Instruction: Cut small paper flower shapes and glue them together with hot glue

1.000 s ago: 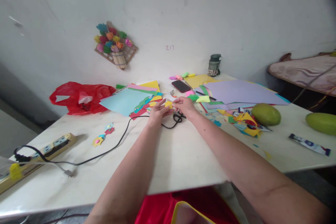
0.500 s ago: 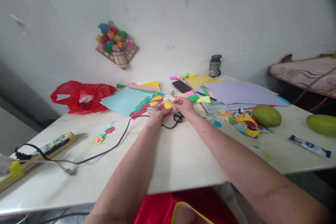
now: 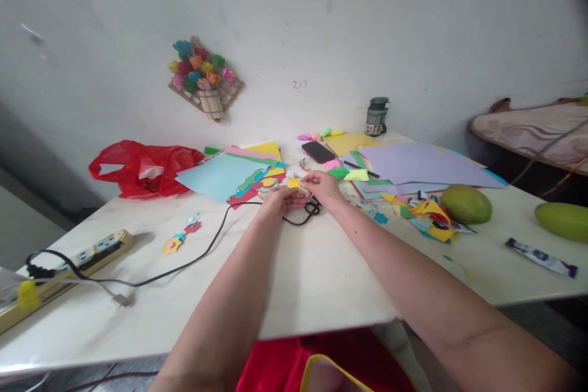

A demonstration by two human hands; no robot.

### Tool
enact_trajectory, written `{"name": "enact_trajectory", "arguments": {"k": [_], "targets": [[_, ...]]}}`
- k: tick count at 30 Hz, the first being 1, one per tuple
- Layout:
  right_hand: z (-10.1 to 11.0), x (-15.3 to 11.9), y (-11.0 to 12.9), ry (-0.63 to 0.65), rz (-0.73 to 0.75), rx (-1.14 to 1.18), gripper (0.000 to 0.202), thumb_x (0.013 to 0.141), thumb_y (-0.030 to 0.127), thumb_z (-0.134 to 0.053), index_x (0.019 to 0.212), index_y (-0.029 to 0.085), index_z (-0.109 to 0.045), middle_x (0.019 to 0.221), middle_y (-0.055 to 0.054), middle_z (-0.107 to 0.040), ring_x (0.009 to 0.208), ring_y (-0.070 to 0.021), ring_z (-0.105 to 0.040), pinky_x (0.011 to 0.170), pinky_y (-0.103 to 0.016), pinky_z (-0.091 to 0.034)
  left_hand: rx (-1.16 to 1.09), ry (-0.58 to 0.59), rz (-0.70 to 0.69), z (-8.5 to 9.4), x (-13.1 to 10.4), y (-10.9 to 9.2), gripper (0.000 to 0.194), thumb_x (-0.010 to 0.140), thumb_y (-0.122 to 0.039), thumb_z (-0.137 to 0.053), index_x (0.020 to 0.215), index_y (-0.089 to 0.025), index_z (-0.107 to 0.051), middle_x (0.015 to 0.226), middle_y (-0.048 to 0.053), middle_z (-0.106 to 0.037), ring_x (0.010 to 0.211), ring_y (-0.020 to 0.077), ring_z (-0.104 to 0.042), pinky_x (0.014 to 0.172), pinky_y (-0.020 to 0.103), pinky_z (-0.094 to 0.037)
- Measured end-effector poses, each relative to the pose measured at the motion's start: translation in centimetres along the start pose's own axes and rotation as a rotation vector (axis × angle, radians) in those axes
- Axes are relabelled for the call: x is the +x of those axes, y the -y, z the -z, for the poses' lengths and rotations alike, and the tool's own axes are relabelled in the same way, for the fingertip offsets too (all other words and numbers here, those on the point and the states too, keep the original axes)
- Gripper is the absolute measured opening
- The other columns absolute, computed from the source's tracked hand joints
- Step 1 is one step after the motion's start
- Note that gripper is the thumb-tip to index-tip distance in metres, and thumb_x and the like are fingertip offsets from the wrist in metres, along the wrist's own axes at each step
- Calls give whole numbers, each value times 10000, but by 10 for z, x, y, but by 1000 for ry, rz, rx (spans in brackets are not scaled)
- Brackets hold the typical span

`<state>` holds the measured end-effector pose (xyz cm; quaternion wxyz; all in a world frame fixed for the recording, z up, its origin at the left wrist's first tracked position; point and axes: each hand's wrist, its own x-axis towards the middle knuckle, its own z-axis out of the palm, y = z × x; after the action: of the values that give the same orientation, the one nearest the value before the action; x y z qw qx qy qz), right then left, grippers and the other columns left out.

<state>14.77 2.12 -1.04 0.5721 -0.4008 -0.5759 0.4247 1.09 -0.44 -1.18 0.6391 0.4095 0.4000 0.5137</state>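
A small yellow paper piece (image 3: 294, 183) is between my two hands, above the middle of the table. My right hand (image 3: 321, 186) pinches its right edge between thumb and fingertips. My left hand (image 3: 283, 201) is closed at its lower left side, with the fingers curled under it. Just beneath my hands a black cable (image 3: 301, 221) lies looped on the table. White clumps (image 3: 296, 171) of something I cannot make out sit behind the piece. To the left lie small cut-out paper flowers, one of them yellow with a pink centre (image 3: 171, 245).
Around the table (image 3: 316, 282) are a red plastic bag (image 3: 142, 171), blue paper (image 3: 220, 176), a phone (image 3: 318, 152), purple paper (image 3: 422, 162), paper scraps (image 3: 432, 217), green fruits (image 3: 466, 203), a glue tube (image 3: 542, 257) and a power strip (image 3: 87, 260). A bottle (image 3: 376, 116) stands at the back.
The yellow piece has tilted and looks flatter. The fingers of my left hand have shifted slightly beneath it. Both hands stay in about the same place.
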Motion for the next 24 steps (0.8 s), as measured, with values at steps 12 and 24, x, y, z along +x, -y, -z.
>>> {"name": "enact_trajectory", "arguments": {"k": [12, 24], "targets": [[-1, -1, -3, 2, -1, -51, 90, 579, 222, -649, 626, 192, -579, 490, 52, -556, 390, -98, -472, 436, -233, -398, 57, 46, 5, -3, -4, 0, 116, 701, -156, -616, 786, -77, -622, 708, 127, -700, 567, 175, -662, 584, 280, -553], [-2, -3, 2, -13, -39, -17, 88, 593, 188, -656, 618, 181, -571, 476, 61, -537, 398, -83, -458, 445, -217, -396, -4, -45, -95, 1, 3, 4, 132, 671, -184, -638, 766, -99, -604, 671, 103, -690, 610, 189, -675, 618, 292, -552]]}}
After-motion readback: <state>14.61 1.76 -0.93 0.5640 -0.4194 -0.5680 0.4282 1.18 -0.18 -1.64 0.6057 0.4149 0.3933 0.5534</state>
